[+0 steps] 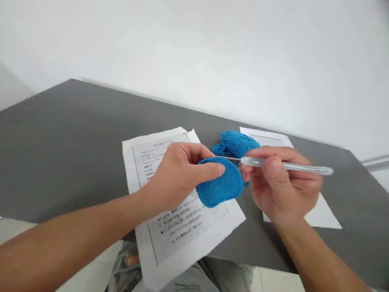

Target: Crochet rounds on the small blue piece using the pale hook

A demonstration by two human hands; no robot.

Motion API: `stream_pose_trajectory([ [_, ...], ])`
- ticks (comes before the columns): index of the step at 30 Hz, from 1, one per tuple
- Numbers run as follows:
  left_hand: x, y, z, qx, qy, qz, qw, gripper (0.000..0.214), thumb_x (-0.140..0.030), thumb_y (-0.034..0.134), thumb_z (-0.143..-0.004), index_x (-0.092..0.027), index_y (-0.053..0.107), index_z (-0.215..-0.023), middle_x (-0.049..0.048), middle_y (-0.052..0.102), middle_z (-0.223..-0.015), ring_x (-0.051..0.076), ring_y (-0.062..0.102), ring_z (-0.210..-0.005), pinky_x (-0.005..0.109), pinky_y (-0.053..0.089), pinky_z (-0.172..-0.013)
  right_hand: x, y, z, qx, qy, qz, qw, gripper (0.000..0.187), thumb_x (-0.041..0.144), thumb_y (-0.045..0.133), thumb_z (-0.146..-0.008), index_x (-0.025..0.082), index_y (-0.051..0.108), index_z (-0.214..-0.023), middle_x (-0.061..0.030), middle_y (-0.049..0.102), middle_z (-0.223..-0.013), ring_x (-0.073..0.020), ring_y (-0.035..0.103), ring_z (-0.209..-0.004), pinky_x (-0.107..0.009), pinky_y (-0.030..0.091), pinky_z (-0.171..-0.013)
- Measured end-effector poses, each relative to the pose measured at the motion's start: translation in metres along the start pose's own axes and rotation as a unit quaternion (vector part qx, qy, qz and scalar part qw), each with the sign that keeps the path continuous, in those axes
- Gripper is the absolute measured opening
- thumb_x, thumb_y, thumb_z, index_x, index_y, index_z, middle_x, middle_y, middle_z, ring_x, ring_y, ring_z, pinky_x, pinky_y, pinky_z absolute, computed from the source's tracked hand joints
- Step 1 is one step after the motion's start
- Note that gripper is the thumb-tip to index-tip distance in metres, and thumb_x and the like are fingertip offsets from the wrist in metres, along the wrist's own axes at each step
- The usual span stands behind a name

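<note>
Between the thumb and fingers of my left hand [185, 172] is a rounded blue crochet piece [220, 186], worked in close rings. My right hand [282, 182] grips a crochet hook [304, 167] by its clear handle. The hook's thin metal shaft points left and meets the top edge of the crochet piece; its tip is hidden near my left fingers. Behind the piece lies a skein of blue yarn [238, 142], with loose loops at its left side. A bit of blue yarn shows beside my right fingers.
Printed sheets [188, 243] lie under my left hand, overhanging the front edge of the grey table [75, 150]. Another paper [323, 213] is partly covered by my right hand. A white wall [194, 52] stands behind the table.
</note>
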State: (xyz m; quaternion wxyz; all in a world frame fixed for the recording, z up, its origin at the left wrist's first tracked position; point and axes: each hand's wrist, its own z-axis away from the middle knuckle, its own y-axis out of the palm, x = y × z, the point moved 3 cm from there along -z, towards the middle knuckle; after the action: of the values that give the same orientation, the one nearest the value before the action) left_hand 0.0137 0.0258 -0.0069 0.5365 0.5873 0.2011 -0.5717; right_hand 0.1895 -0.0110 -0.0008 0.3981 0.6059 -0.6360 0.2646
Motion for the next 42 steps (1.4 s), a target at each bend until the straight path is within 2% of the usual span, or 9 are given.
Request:
stream_pose_trajectory([
  [7,-0.003,0.0,-0.002,-0.011,0.019,0.009,1.0,0.017,-0.017,0.092,-0.066,-0.016,0.076,-0.069,-0.0006,0.071,-0.066,0.011,0.061,-0.059,0.022,0.051,-0.054,-0.006,-0.005,0.004,0.046,-0.117,0.142,0.982,0.025,0.028,0.087,-0.095,0.038,0.087,-0.118,-0.002,0.086,-0.103,-0.0215,0.08,-0.091,-0.036,0.066,-0.072],
  [11,0.001,0.0,-0.002,-0.017,0.045,-0.019,0.999,0.012,-0.016,0.089,-0.07,-0.017,0.077,-0.072,-0.001,0.071,-0.067,0.011,0.06,-0.059,0.021,0.049,-0.052,-0.001,-0.001,0.006,0.067,-0.087,0.182,0.977,0.037,0.018,0.09,-0.089,0.041,0.086,-0.118,-0.0005,0.084,-0.106,-0.0211,0.079,-0.095,-0.035,0.064,-0.073],
  [18,-0.004,-0.001,-0.002,0.013,0.076,0.06,0.995,0.024,-0.04,0.077,-0.086,-0.017,0.077,-0.078,0.0011,0.061,-0.064,0.012,0.052,-0.056,0.025,0.04,-0.05,0.004,0.005,0.009,-0.019,-0.092,0.205,0.974,0.038,0.01,0.087,-0.088,0.04,0.088,-0.111,0.001,0.084,-0.102,-0.0185,0.077,-0.09,-0.034,0.06,-0.07],
  [21,-0.006,-0.005,-0.003,0.008,0.106,0.092,0.99,0.012,-0.02,0.082,-0.076,-0.021,0.071,-0.082,-0.0032,0.063,-0.068,0.009,0.049,-0.052,0.023,0.038,-0.049,0.0,0.004,0.007,-0.033,-0.101,0.197,0.975,0.034,0.012,0.086,-0.089,0.038,0.088,-0.109,-0.0002,0.084,-0.1,-0.0201,0.076,-0.09,-0.036,0.06,-0.071],
  [24,-0.006,-0.007,-0.006,0.031,0.16,0.038,0.986,0.019,-0.008,0.084,-0.069,-0.02,0.069,-0.073,-0.0034,0.066,-0.069,0.009,0.055,-0.059,0.023,0.044,-0.056,-0.002,0.001,0.006,-0.036,-0.105,0.197,0.974,0.031,0.013,0.086,-0.09,0.037,0.088,-0.109,-0.0013,0.084,-0.099,-0.0215,0.076,-0.09,-0.039,0.061,-0.073],
  [28,-0.004,-0.011,-0.008,0.035,0.205,-0.125,0.97,0.014,-0.01,0.074,-0.081,-0.019,0.078,-0.071,0.0012,0.07,-0.073,0.015,0.06,-0.072,0.029,0.048,-0.067,-0.001,0.002,0.007,-0.033,-0.111,0.196,0.974,0.032,0.013,0.086,-0.089,0.038,0.088,-0.109,-0.0011,0.084,-0.099,-0.0218,0.077,-0.09,-0.039,0.062,-0.071],
  [32,-0.008,-0.014,-0.007,0.046,0.227,-0.188,0.955,0.014,-0.008,0.074,-0.082,-0.019,0.081,-0.077,0.0025,0.076,-0.082,0.018,0.064,-0.081,0.034,0.051,-0.078,-0.004,0.0,0.005,-0.033,-0.052,0.147,0.987,0.025,0.018,0.089,-0.088,0.039,0.089,-0.103,-0.0004,0.086,-0.098,-0.0224,0.078,-0.095,-0.04,0.066,-0.08],
  [39,-0.015,-0.021,-0.011,0.073,0.182,-0.077,0.978,0.013,-0.007,0.08,-0.076,-0.018,0.076,-0.078,-0.001,0.073,-0.075,0.014,0.066,-0.07,0.029,0.052,-0.069,-0.013,-0.013,-0.005,-0.027,0.15,-0.018,0.988,0.02,0.031,0.099,-0.077,0.032,0.086,-0.093,-0.0005,0.086,-0.093,-0.0202,0.08,-0.075,-0.033,0.07,-0.065],
  [42,-0.016,-0.018,-0.011,0.103,0.154,-0.03,0.982,0.021,-0.002,0.079,-0.07,-0.018,0.074,-0.083,-0.0035,0.069,-0.073,0.012,0.063,-0.064,0.028,0.053,-0.063,-0.015,-0.012,-0.008,-0.029,0.186,-0.081,0.979,0.025,0.033,0.102,-0.072,0.031,0.086,-0.09,0.002,0.085,-0.086,-0.0168,0.08,-0.071,-0.026,0.069,-0.06],
])
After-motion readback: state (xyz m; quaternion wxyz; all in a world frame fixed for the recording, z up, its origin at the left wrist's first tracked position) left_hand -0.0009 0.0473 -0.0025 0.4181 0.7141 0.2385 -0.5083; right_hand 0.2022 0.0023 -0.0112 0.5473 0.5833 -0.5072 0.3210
